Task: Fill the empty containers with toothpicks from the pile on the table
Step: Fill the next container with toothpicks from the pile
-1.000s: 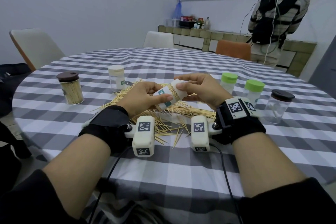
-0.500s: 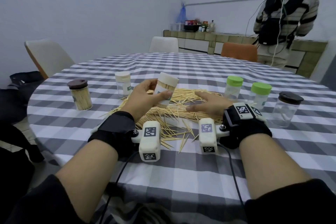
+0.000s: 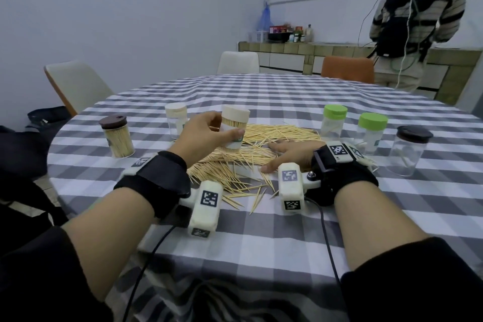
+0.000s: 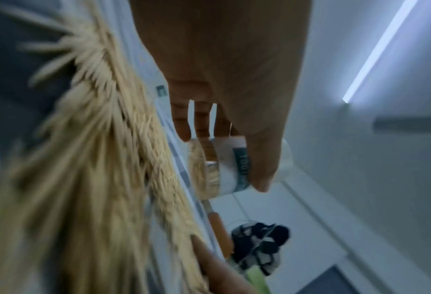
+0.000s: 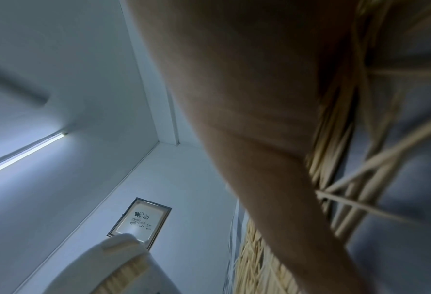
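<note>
My left hand (image 3: 209, 136) grips a cream-lidded jar (image 3: 234, 129) packed with toothpicks, upright just above the left part of the toothpick pile (image 3: 251, 149). In the left wrist view the fingers (image 4: 201, 123) and thumb wrap the same jar (image 4: 224, 169), beside the blurred pile (image 4: 95, 159). My right hand (image 3: 290, 155) lies flat, fingers straight, on the pile's right side. The right wrist view shows that palm (image 5: 259, 99) over toothpicks (image 5: 347, 179) and the jar's lid (image 5: 118, 258) at lower left.
A brown-lidded full jar (image 3: 117, 138) and a cream-lidded jar (image 3: 177, 123) stand at the left. Two green-lidded jars (image 3: 333, 123) (image 3: 371, 132) and a brown-lidded clear jar (image 3: 409, 153) stand at the right. Chairs (image 3: 75, 86) ring the checked table (image 3: 261, 230); a person (image 3: 415, 13) stands beyond.
My right hand let go of the jar and came down flat on the pile. My left hand turned the lidded jar upright and carried it left.
</note>
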